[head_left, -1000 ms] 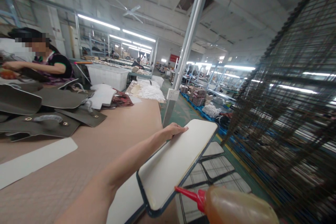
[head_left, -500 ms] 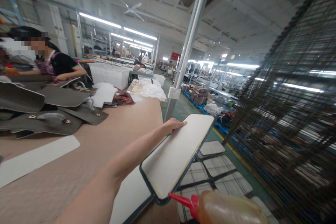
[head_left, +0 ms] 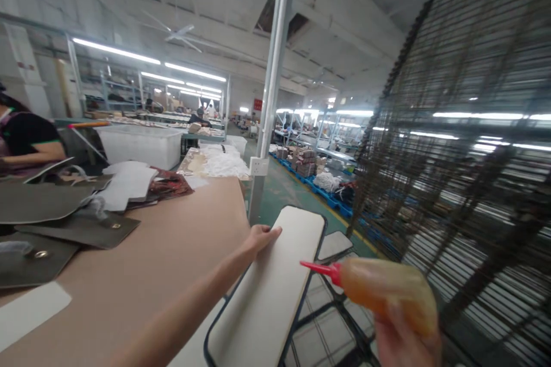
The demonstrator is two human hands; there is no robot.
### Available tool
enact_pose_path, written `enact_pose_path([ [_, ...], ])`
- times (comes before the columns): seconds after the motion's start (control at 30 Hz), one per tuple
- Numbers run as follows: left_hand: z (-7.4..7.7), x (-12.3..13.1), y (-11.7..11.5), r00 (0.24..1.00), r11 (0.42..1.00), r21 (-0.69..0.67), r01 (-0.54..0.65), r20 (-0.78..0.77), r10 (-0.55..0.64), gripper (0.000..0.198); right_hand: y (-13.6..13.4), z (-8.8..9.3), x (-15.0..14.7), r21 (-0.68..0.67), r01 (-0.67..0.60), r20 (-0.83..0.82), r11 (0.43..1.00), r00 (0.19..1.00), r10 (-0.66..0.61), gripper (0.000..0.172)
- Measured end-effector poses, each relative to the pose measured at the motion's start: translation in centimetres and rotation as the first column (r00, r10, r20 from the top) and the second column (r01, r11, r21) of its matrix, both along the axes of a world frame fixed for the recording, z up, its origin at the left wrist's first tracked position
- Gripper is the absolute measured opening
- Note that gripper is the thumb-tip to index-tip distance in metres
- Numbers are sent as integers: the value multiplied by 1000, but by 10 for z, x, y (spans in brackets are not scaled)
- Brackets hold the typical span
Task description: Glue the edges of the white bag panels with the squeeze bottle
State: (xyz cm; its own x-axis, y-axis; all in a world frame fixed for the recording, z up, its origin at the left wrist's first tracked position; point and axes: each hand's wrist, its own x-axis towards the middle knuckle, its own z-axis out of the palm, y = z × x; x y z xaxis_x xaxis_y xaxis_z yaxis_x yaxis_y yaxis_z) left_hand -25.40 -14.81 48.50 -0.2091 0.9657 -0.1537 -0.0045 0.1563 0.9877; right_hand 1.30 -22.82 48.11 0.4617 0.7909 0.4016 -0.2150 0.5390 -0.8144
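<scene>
My left hand (head_left: 263,239) is closed on the upper left edge of a long white panel (head_left: 275,292) with a dark rim and rounded corners, its thumb lying on the white face. The panel tilts at the table's right edge. Around a squeeze bottle (head_left: 390,284) of amber liquid, probably glue, my right hand (head_left: 407,335) is wrapped from below. The bottle lies nearly level, and its red nozzle (head_left: 321,268) points left over the panel's right side. Whether the tip touches the panel I cannot tell. Part of another white panel shows under my left forearm.
Several similar panels (head_left: 336,245) lie on a wire rack low on the right. A tall mesh rack (head_left: 456,143) rises beyond. Grey-brown bag pieces (head_left: 99,235) lie on the brown table (head_left: 189,241). A metal post (head_left: 269,97) stands at its far corner. A co-worker (head_left: 32,137) sits at left.
The view has swung right. The bottle has risen from the panel's lower corner to beside its middle right edge, bringing my right hand into sight. My left hand keeps hold of the panel.
</scene>
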Motion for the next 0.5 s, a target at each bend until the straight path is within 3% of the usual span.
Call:
enact_pose_path([
  [0.07,-3,7,-6,999,999,12,52,-2,-52,62,10,8,-3,8,-32,-154,999,988,33,59],
  [0.23,5,14,-15,968,974,38,223,109,-226,64,15,12,-2,6,-35,-210,999,977,36,58],
  [0.4,15,14,-21,897,925,94,369,225,-381,48,20,4,10,9,-19,-197,1000,980,21,59],
  [0.5,16,11,-19,884,911,69,407,221,-412,43,14,-12,10,-32,-16,-165,999,986,10,66],
])
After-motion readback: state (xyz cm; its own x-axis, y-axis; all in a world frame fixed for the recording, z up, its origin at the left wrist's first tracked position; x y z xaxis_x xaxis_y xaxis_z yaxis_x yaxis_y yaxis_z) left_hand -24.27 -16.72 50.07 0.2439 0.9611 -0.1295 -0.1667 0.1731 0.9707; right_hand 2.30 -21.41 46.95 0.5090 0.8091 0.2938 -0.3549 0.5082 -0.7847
